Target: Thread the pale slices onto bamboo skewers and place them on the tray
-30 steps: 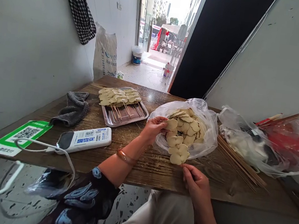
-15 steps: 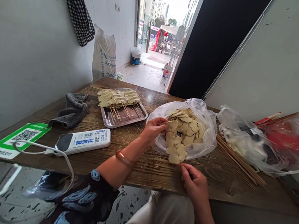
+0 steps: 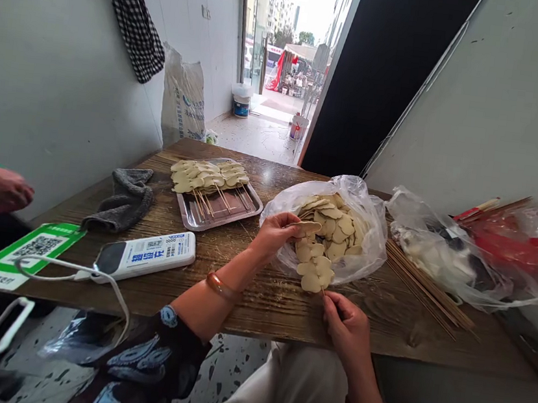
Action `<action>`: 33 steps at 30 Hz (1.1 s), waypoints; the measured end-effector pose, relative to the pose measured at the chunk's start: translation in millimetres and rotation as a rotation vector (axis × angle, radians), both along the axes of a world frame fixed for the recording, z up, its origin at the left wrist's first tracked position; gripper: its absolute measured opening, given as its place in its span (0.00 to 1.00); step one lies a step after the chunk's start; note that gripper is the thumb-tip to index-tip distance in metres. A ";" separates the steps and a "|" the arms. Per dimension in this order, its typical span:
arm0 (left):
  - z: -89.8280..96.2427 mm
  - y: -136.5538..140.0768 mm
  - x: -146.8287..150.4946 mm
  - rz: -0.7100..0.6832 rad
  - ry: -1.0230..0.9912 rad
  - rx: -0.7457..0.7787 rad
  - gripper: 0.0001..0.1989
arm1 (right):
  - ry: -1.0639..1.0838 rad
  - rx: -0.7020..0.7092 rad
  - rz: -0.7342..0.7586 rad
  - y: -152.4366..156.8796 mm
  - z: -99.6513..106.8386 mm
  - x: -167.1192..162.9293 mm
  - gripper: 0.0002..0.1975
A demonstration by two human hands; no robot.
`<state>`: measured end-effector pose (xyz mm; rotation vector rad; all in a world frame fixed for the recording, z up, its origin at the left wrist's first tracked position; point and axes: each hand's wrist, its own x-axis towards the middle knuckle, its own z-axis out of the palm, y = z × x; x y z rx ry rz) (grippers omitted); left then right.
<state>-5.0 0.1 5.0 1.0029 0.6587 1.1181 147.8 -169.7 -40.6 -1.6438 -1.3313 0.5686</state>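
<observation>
Skewer [image 3: 315, 274] loaded with pale slices runs up and away from the right hand [image 3: 345, 322] pinching its near end, its tip toward the left hand [image 3: 277, 232], which grips one slice [image 3: 308, 227] at the bag [image 3: 365, 252] on the bench [image 3: 258, 292]

grey walls [image 3: 44, 69] | wooden table [image 3: 256, 304] | speckled floor [image 3: 228, 373] | daylit open doorway [image 3: 290, 67]
</observation>
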 end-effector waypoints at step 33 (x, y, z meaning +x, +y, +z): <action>1.2 -3.5 -3.5 -0.142 -0.103 -0.127 0.22 | 0.047 -0.027 0.012 -5.1 -7.7 3.6 0.20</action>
